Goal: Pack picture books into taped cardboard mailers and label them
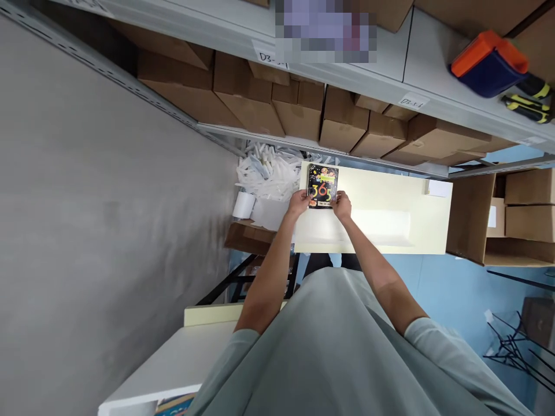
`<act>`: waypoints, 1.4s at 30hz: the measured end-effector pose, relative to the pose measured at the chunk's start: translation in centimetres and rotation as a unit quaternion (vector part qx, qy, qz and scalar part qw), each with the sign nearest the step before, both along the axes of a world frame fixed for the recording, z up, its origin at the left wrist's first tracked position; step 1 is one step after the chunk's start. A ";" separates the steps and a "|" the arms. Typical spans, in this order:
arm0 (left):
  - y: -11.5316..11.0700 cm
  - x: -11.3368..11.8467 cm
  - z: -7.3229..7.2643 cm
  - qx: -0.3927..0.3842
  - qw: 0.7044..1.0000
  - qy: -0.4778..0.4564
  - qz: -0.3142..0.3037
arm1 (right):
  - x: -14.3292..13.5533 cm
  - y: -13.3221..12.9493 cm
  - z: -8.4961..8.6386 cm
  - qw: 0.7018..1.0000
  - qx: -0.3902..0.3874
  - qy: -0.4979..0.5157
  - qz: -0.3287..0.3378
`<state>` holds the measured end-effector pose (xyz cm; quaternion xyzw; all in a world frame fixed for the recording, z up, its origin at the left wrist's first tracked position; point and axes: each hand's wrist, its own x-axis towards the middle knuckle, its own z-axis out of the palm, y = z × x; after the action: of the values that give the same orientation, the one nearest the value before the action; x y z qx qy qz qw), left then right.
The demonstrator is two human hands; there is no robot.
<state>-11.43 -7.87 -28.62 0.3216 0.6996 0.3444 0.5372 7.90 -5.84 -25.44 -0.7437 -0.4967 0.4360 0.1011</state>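
A book (pixel 323 186) is pinched narrowly at its near corners by the left hand (pixel 299 203) and right hand (pixel 342 205), by the far left corner of the bench (pixel 381 190). Holding seems in hand; for any move, an even grip would be needed.

Tabletop (pixel 390 199) bare rightward until white slip (pixel 439 188); shelf (pixel 303 141) blocks beyond.

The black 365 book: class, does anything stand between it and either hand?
Nothing visible does: the left hand holds the black 365 book near its lower left corner, the right hand near its lower right. The small white item at the cream table's right end is well clear of both.
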 end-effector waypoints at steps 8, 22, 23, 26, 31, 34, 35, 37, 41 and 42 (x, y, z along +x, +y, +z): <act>0.9 3.6 5.2 0.122 0.982 -0.125 -0.066 | 6.3 2.3 3.4 0.945 0.037 0.322 -0.049; -7.0 26.5 5.7 0.011 0.970 -0.083 -0.230 | 32.3 -7.8 6.7 0.926 -0.020 0.346 -0.151; -7.1 27.7 5.1 -0.008 0.970 -0.055 -0.237 | 33.8 -8.3 5.9 0.925 -0.022 0.344 -0.159; -7.0 30.4 3.5 -0.036 0.967 0.032 -0.251 | 37.2 -8.8 4.1 0.921 -0.032 0.350 -0.169; -6.7 33.4 2.2 -0.007 0.927 0.169 -0.333 | 40.6 -7.5 2.6 0.920 -0.031 0.359 -0.156; -7.2 34.5 2.2 0.016 0.911 0.219 -0.349 | 41.9 -5.5 2.1 0.923 -0.031 0.359 -0.137; -7.5 34.8 2.2 0.022 0.908 0.228 -0.351 | 42.3 -4.9 1.9 0.924 -0.035 0.357 -0.130; -8.1 35.1 2.4 0.033 0.906 0.239 -0.349 | 42.8 -3.7 1.5 0.928 -0.044 0.350 -0.118; -8.9 35.4 2.7 0.040 0.906 0.252 -0.336 | 43.3 -2.8 1.2 0.928 -0.069 0.351 -0.105; -9.1 35.4 2.8 0.041 0.905 0.255 -0.337 | 43.3 -2.7 1.3 0.927 -0.073 0.354 -0.101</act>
<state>24.00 -16.97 -25.82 0.6367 0.6479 0.0773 0.4110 51.24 -8.55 -24.13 -0.5927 -0.3174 0.6934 0.2593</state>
